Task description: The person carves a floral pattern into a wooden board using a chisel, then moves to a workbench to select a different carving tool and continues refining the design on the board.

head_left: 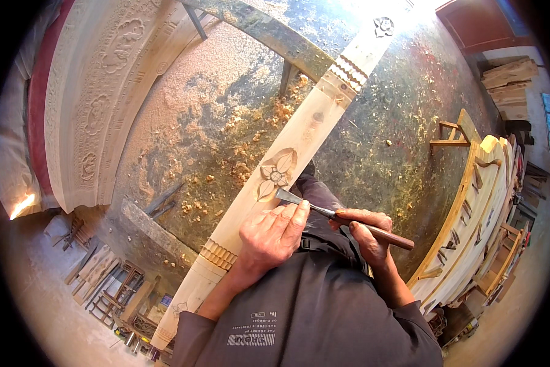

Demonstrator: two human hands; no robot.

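Observation:
A long pale wooden beam (250, 194) runs slantwise from the lower left to the upper right. Carved into it is a four-petalled flower (276, 175) with a round centre. My right hand (368, 231) is wrapped round the brown handle of a wood chisel (330, 213). My left hand (276, 233) rests on the beam just below the flower, its fingers closed on the chisel's metal shank. The blade's tip touches the wood at the petal nearest me. Bands of carved ridges (218, 254) cross the beam on either side of the flower.
A bench support (275, 38) stands under the beam's far part. Wood shavings (281, 113) and sawdust litter the floor. Large carved panels (91, 110) lean at the left. On the right, a pale work table (464, 220) bears several chisels. Stacked boards (512, 85) lie behind it.

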